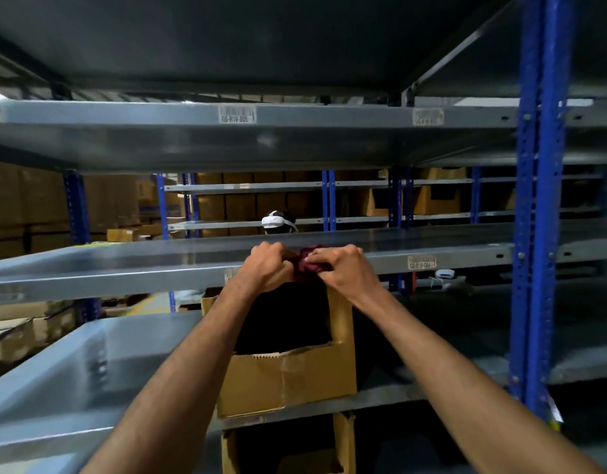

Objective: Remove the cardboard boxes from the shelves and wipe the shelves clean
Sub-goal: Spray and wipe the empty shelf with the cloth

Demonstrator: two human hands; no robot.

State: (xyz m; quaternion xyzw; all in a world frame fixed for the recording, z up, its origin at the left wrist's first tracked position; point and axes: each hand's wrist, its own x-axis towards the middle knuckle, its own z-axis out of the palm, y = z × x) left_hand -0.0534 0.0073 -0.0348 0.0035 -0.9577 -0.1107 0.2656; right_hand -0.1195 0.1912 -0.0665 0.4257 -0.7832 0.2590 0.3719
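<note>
A dark red cloth point(307, 265) is bunched between both hands, just in front of the edge of the middle grey metal shelf point(124, 268). My left hand point(266, 266) grips its left side with curled fingers. My right hand point(343, 268) pinches its right side. Below the hands an open-fronted cardboard box point(295, 374) stands on the lower shelf point(90, 364). Another cardboard box point(343, 443) sits on the level beneath it, partly hidden by my arms.
A blue upright post point(537, 234) stands at the right. An upper shelf point(226, 131) hangs overhead. Behind the rack, a person wearing a white headset point(278, 221) is partly visible. More racks with cardboard boxes point(100, 200) fill the background.
</note>
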